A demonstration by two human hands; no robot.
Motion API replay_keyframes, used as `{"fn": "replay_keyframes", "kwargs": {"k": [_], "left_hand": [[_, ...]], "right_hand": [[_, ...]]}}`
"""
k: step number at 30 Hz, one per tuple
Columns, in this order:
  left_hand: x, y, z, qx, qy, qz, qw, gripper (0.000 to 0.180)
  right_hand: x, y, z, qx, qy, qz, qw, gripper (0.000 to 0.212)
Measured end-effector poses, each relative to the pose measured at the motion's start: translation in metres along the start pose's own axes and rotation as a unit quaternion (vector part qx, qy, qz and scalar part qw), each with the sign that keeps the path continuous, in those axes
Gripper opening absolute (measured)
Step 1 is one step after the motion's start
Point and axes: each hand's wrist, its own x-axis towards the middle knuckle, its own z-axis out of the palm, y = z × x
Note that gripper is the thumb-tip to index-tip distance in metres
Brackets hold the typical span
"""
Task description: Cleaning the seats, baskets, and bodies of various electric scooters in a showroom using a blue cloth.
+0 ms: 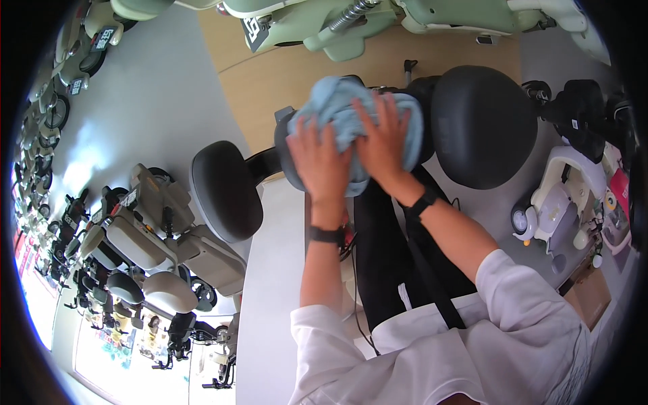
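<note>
"So, where is the cloth?"

"Spread in a pale blue heap over a dark seat, between the backrest on the left and the saddle on the right."

"Which way does it point?"

"It is crumpled, about as wide as it is deep, so I cannot pick out a long axis. The row of black cushions beneath and beside it runs left to right, across the person's front."

"And the hands?"

"Both lie on top of it, side by side. The left hand has its fingers spread, pointing away from the body; the right hand is spread too, its fingers slanting toward the left. Neither is clenched. Whether any fingertip pinches a fold, I cannot tell; they are a little blurred."

"Any containers?"

"Something brown and box-like, a carton perhaps, stands at the lower right, near a pale scooter. What it holds, I cannot tell."
</note>
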Motion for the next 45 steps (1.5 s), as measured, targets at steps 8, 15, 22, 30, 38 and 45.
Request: {"fn": "replay_keyframes", "kwargs": {"k": [8,15,22,30,38,45], "left_hand": [[-0.019,-0.029,-0.019,-0.008,0.064,-0.221,0.973,0.046],[-0.007,0.077,0.029,0.041,0.021,-0.042,0.998,0.047],[-0.003,0.126,0.045,-0.084,-0.028,0.017,0.996,0.051],[-0.005,0.042,0.015,-0.012,-0.003,-0.016,1.0,0.056],[-0.068,-0.049,-0.028,-0.057,0.078,-0.257,0.962,0.048],[-0.114,0.005,-0.023,-0.052,0.09,-0.079,0.991,0.033]], "right_hand": [[0.018,-0.039,0.009,0.192,-0.03,-0.135,0.972,0.065],[-0.01,0.072,-0.022,0.162,-0.002,-0.03,0.986,0.059],[-0.069,0.109,-0.044,-0.007,-0.013,0.032,0.999,0.046],[-0.024,0.037,-0.008,0.044,0.025,0.004,0.999,0.061],[-0.022,-0.079,0.016,0.18,-0.048,-0.151,0.971,0.06],[-0.079,0.008,-0.027,0.116,-0.119,-0.163,0.972,0.067]]}}
